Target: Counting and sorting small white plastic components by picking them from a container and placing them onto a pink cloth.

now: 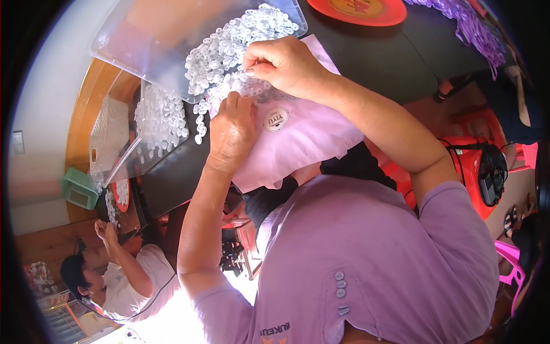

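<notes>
A pink sheet or apron (312,135) with a round white label spreads from the table edge over my lap. Many small white oval pieces (226,51) are heaped at the mouth of a clear plastic bin (123,43), and more lie on the pink sheet's far end. My left hand (234,129) rests at the sheet's left edge beside the pieces, fingers curled down and closed; their tips are hidden. Just above the pieces, my right hand (289,66) is closed in a pinch, thumb against forefinger. Whatever it pinches is too small to make out.
Left of my hands, a second clear container holds white pieces (160,117). A red plate (366,14) and purple strands (470,37) lie on the dark table. Another person (137,281) works at lower left near a green basket (80,189). A red chair (478,172) stands at right.
</notes>
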Available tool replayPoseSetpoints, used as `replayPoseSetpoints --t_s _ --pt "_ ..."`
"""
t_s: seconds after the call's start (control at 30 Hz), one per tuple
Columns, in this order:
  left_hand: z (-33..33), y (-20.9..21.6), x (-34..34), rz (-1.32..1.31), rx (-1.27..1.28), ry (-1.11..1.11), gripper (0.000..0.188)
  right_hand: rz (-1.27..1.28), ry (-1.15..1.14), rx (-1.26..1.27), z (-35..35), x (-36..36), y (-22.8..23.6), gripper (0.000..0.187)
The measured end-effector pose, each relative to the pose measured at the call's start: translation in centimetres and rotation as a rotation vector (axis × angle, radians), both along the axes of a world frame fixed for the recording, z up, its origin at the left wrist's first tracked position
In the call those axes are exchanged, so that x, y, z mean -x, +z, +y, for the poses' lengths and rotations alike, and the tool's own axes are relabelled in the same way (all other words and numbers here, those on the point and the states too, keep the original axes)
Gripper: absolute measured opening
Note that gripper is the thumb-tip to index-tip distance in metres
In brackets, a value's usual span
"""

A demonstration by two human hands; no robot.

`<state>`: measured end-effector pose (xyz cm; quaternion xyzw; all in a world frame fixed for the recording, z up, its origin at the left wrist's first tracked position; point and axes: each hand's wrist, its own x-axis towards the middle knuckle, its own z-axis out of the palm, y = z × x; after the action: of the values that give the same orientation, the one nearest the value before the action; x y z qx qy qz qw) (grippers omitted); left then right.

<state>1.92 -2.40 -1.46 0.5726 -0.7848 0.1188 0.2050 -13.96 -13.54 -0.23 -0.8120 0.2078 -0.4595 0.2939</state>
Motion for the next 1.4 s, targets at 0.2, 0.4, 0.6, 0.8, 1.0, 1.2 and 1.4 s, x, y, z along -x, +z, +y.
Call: replayPoseSetpoints --t_s 0.2,0.4,0.6,0.8,1.0,1.2,1.4 --pt "-0.5 -0.2 -0.2 -0.097 -0.002 0.017 0.009 0.050 -0.011 0.014 0.1 -0.1 0.3 0.004" --pt "-0.1 -0.7 -1.0 0.037 0.028 0.013 0.013 -0.024 -0.051 0.074 0.0 -0.2 -0.3 0.007" --pt "0.5 0.3 -0.9 -0.071 0.027 -0.071 0.014 0.021 -0.046 0.078 0.0 0.1 0.1 0.004" --pt "-0.7 0.5 -1.0 -0.223 -0.016 -0.087 0.017 -0.037 -0.045 0.119 -0.2 -0.2 -0.3 0.005" --pt "-0.5 0.1 -1.4 0.283 -0.068 -0.055 0.009 0.005 -0.034 0.102 -0.2 0.1 -0.3 0.006" --pt "-0.9 5.2 0.0 1.473 -0.455 0.182 0.010 -0.112 0.275 -0.029 0.4 -0.2 0.3 0.013" --pt "-1.4 5.4 0.8 1.761 -0.494 0.162 0.012 -0.088 0.393 -0.393 0.3 0.1 0.2 0.009"
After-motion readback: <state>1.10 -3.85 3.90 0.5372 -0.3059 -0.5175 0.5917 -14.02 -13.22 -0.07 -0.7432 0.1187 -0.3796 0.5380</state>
